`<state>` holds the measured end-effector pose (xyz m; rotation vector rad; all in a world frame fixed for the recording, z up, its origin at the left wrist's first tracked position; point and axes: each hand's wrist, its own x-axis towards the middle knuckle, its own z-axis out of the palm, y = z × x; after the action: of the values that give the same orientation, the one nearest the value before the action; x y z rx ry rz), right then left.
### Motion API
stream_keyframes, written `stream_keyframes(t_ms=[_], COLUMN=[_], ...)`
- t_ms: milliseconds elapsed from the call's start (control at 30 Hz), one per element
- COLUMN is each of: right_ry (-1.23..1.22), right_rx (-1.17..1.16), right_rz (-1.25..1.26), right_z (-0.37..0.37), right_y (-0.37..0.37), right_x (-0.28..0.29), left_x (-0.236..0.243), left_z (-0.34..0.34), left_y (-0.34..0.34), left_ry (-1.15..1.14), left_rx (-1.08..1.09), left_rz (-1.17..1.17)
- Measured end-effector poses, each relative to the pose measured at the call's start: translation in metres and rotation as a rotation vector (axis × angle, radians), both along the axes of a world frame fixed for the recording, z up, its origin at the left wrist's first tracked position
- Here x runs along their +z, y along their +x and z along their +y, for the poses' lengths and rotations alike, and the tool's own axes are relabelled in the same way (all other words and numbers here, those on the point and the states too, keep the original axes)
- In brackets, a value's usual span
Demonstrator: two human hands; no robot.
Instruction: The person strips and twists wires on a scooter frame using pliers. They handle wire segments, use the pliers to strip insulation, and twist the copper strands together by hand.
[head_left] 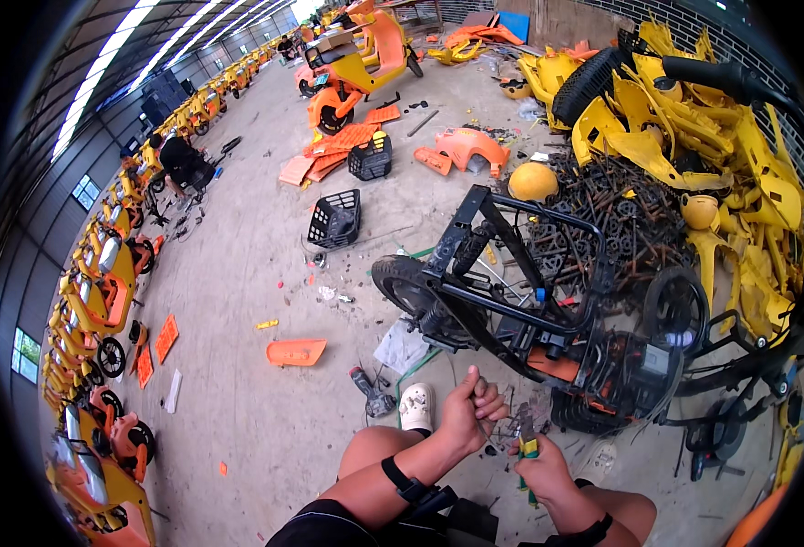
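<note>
Two bare hands low in the frame, close together over the concrete floor [238, 273]. Left hand [468, 412] curled into a loose fist, thumb up, gripping something thin; too small to tell what. Right hand [542, 465] clamped around pliers [529, 448] with yellow-green handles, jaws hidden behind the fingers. Black straps on both wrists. Bare knees below, dark shorts cut off by the lower edge. White clog shoe [417, 406] just left of the left hand.

Directly past the hands: stripped scooter frame [529, 292], black steel tubes, lying tilted, rubber front tyre [404, 284] at its left end, orange plastic remnants and a tangle of wiring at its base. Small scrap bits on the floor between hands and frame, blurred. Cordless drill [370, 394] lying left of the shoe. Flat orange plastic panel [296, 351] farther left.

Behind the frame, a heap of rusty dark metal parts [621, 210], then a big pile of glossy yellow body panels [694, 128], bent by the fisheye rim. Two black lattice plastic baskets [336, 219] mid-floor. Row of yellow-orange scooters [101, 283] along the left wall, a person [181, 159] crouched there, far away.
</note>
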<state>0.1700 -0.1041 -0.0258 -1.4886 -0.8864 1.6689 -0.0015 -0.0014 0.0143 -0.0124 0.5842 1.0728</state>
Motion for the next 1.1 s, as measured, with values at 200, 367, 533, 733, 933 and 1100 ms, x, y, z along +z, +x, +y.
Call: stream_keyframes(t_ms=[200, 367, 533, 733, 933, 1100], right_ry=[0.097, -0.022, -0.081, -0.009, -0.067, -0.265], right_rx=[-0.591, -0.321, -0.238, -0.179, -0.074, 0.032], right_rz=[-0.037, 0.227, 0.290, 0.188, 0.211, 0.512], right_z=[0.014, 0.007, 0.027, 0.031, 0.025, 0.024], right_y=[0.090, 0.051, 0.016, 0.011, 0.005, 0.009], right_x=[-0.043, -0.032, 0.002, 0.023, 0.025, 0.049], left_x=[0.011, 0.013, 0.018, 0.026, 0.033, 0.034], left_z=[0.026, 0.031, 0.017, 0.009, 0.004, -0.001], left_y=[-0.091, -0.021, -0.007, 0.028, 0.036, 0.035], left_ry=[0.166, 0.233, 0.142, 0.179, 0.296, 0.546], left_rx=[0.403, 0.265, 0.246, 0.209, 0.262, 0.188], left_rz=[0.031, -0.167, -0.215, -0.188, -0.064, 0.032])
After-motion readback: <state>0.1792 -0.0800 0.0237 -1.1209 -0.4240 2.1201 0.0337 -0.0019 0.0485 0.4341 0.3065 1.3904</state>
